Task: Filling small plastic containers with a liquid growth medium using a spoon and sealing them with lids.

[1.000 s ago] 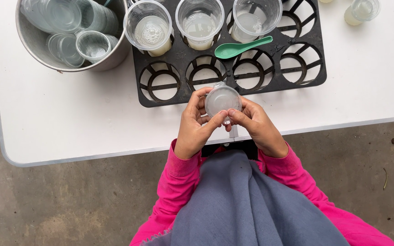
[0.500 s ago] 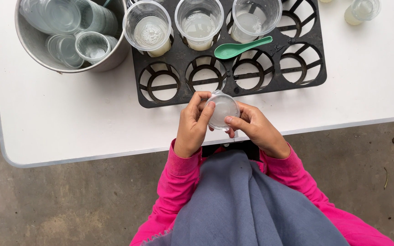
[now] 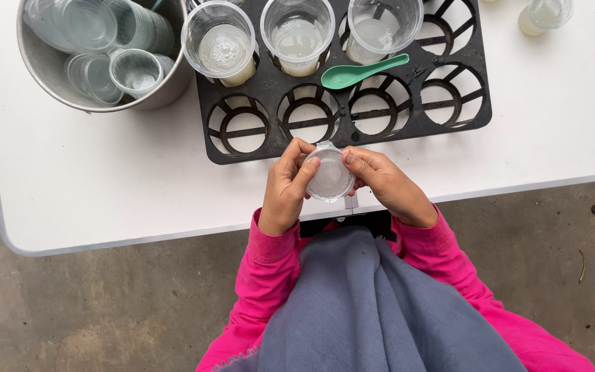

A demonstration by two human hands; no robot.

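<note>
Left hand (image 3: pixel 285 187) and right hand (image 3: pixel 387 184) pinching small clear lidded cup (image 3: pixel 330 175) at frame centre. Above, black tray (image 3: pixel 408 124) with three cups (image 3: pixel 297 36) of pale liquid, green spoon (image 3: pixel 363 71). Upper left, metal bucket (image 3: pixel 49 72) of empty cups.

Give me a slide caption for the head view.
Both hands, left and right, hold a small clear cup beside a black tray.
</note>
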